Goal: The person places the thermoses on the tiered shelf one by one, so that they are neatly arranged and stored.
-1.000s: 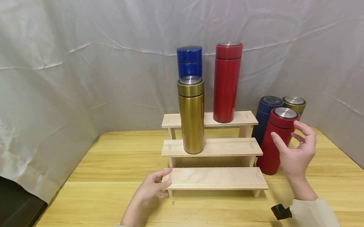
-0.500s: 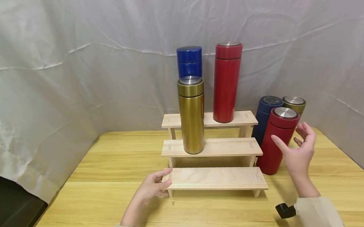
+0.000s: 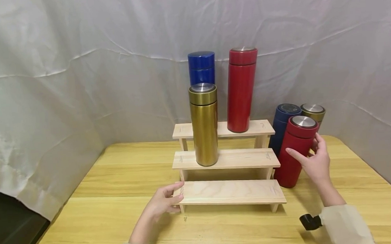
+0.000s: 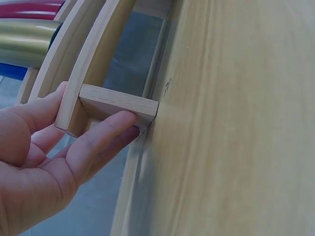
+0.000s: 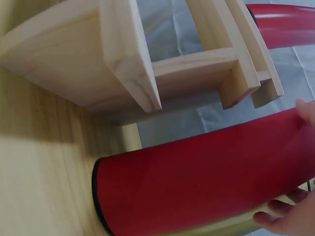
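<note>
My left hand (image 3: 161, 202) holds the left end of the lowest step of a three-step wooden display stand (image 3: 231, 191). In the left wrist view, its fingers (image 4: 101, 142) lie against the step's leg. My right hand (image 3: 317, 163) is curved round a red thermos bottle (image 3: 293, 155) standing on the table right of the stand. The thumb lies across the bottle's front, the other fingers at its far side. In the right wrist view, this red thermos shows its dark base rim on the table.
A gold thermos (image 3: 205, 132) stands on the middle step. On the top step are a blue thermos (image 3: 201, 67), partly hidden, and a tall red thermos (image 3: 242, 93). A dark blue thermos (image 3: 279, 126) and another gold one (image 3: 314, 111) stand behind the right hand's bottle. Grey cloth (image 3: 140, 95) hangs behind.
My right hand has lowered and moved in from the right, its fingers now round the red thermos. The left hand stays on the stand. The head view has shifted slightly.
</note>
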Available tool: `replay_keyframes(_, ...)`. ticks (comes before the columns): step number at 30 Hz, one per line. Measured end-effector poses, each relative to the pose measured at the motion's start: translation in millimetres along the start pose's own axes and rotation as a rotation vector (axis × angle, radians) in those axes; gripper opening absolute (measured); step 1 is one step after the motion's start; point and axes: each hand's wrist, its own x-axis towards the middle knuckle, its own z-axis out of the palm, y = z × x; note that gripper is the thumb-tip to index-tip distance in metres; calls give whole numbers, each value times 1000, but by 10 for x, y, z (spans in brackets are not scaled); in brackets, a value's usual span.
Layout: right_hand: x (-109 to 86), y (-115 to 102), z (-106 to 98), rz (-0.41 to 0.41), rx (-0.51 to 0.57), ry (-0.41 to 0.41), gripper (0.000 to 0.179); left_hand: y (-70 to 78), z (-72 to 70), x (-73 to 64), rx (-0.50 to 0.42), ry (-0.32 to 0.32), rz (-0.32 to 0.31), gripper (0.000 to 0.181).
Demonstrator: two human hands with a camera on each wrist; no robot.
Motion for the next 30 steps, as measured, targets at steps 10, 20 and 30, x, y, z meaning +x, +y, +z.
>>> replay_keyframes(10, 65, 67, -36, 89, -68, -25, 78, -8, -7, 10, -3, 1, -2, 51)
replay_keyframes(20, 58, 58, -42, 75, -55, 40, 74, -11, -9, 10, -6, -2, -2, 51)
replay_keyframes(30, -173, -911, -200, 78, 21, 86, 67, -1, -6, 9, -6, 4, -7, 51)
